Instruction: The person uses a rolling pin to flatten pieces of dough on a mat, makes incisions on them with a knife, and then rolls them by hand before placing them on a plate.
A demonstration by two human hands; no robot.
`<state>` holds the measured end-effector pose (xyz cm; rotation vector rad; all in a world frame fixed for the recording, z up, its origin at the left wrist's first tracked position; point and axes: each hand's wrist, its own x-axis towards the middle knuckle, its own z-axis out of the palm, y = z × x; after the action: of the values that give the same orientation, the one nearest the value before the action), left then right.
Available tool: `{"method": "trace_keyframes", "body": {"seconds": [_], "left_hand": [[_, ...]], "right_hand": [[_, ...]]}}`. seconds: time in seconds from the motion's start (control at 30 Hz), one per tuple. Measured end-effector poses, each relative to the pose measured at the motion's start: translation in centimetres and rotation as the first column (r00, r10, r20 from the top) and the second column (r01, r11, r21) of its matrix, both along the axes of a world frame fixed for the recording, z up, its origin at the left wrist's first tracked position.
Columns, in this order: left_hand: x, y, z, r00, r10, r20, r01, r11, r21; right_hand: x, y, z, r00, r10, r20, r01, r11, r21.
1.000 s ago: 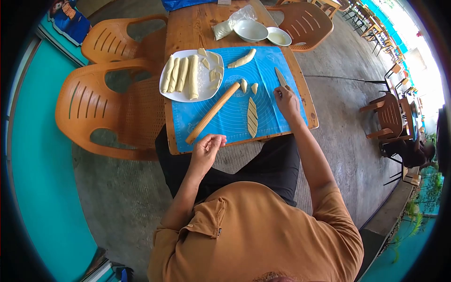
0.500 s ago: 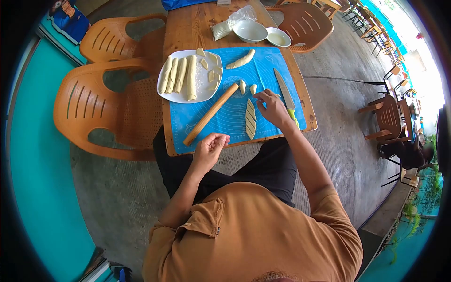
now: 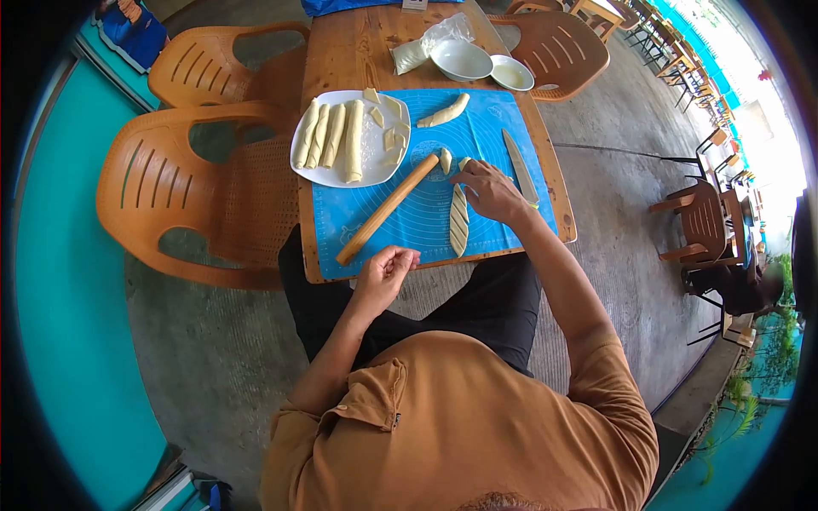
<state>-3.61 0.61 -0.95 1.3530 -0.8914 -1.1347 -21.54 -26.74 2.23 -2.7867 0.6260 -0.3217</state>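
Observation:
A narrow piece of dough with slanting slits lies lengthwise on the blue baking mat. My right hand bends over its far end, fingertips closed on the dough there; the hand partly hides that tip. Near the mat's front edge, my left hand hovers with curled fingers, thumb against the index finger, and nothing shows in it. Between the hands and the plate a wooden rolling pin rests diagonally. Two small dough bits, one by the pin's end and one beside my right fingers, lie beyond the strip.
On the left, a white plate carries several dough rolls and flat scraps. A knife lies right of my hand, and a curved dough roll sits farther back. Behind the mat stand two bowls and a plastic bag.
My right hand has come down and slightly left onto the far end of the slit dough, which now looks narrower. My left hand stays nearly in place. The view has shifted slightly.

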Motion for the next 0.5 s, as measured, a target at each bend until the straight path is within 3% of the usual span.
{"method": "trace_keyframes", "body": {"seconds": [0.5], "left_hand": [[-0.2,0.1,-0.2,1.000,0.020,-0.011,-0.020,0.999,-0.029]], "right_hand": [[1.1,-1.1,1.5,0.991,0.071,-0.110,-0.071,0.997,0.002]]}}
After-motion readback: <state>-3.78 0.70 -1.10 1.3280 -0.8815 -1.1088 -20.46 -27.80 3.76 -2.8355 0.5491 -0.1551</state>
